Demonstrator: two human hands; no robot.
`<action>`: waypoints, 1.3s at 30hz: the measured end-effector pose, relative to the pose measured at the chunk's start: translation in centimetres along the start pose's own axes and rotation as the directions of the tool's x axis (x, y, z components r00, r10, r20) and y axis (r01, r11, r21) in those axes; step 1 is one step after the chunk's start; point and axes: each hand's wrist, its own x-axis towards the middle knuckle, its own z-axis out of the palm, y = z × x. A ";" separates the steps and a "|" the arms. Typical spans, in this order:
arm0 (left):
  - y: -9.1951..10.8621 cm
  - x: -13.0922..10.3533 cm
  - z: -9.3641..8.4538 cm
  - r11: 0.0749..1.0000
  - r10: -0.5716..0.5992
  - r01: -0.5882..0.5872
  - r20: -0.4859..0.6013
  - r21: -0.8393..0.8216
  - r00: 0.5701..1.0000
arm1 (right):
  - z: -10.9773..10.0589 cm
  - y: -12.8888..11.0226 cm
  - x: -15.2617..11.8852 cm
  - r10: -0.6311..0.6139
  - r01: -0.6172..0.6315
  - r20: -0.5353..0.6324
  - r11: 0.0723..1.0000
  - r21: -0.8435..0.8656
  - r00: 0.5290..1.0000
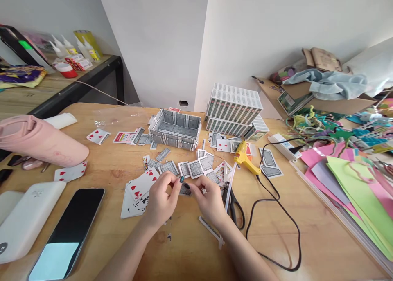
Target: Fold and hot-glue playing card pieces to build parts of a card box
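My left hand [163, 197] and my right hand [209, 199] meet over the front middle of the table, thumbs and fingertips pinched close together. Whatever lies between the fingertips is too small and covered to make out. Left of my left hand lies a loose pile of playing cards [130, 205], some face up. Just beyond both hands are scattered grey-backed cards [195, 168] and cut card pieces. Farther back stands an open box made of playing cards [175, 129]. Black-handled scissors [237, 209] lie beside my right hand, partly under a translucent glue stick [231, 187].
A yellow glue gun [246, 158] with a black cord lies at right, near a power strip [284, 146]. Stacked card packs [233, 105] stand at the back. A phone [69, 232], white power bank [30, 219] and pink rolled case [46, 142] occupy the left. Coloured sheets [356, 199] lie far right.
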 end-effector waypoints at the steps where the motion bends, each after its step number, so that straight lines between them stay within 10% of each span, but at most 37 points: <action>1: 0.0 0.2 -0.3 0.999 -0.036 0.037 0.029 -0.032 0.999 | -0.1 0.1 0.1 0.041 -0.041 -0.003 0.998 0.047 0.999; 9: -2.5 1.1 -4.4 0.965 -0.257 0.219 0.342 0.147 0.904 | -0.4 0.9 0.7 0.201 -0.191 -0.037 0.963 0.192 0.979; 15: -2.1 -0.2 -5.2 0.887 -0.344 0.078 0.538 0.456 0.770 | -0.5 1.0 0.9 0.238 -0.221 -0.033 0.937 0.272 0.971; 20: -1.7 -0.1 -4.4 0.873 -0.346 0.061 0.526 0.485 0.777 | -0.6 1.0 1.3 0.280 -0.262 0.013 0.878 0.401 0.960; 28: -1.1 0.9 -2.9 0.963 -0.258 0.225 0.258 0.148 0.931 | -0.5 1.0 1.3 0.291 -0.289 0.069 0.837 0.464 0.954; 39: -0.3 0.3 -2.1 0.894 -0.322 0.409 0.372 -0.184 0.871 | -0.3 1.4 1.2 0.249 -0.242 0.028 0.901 0.360 0.968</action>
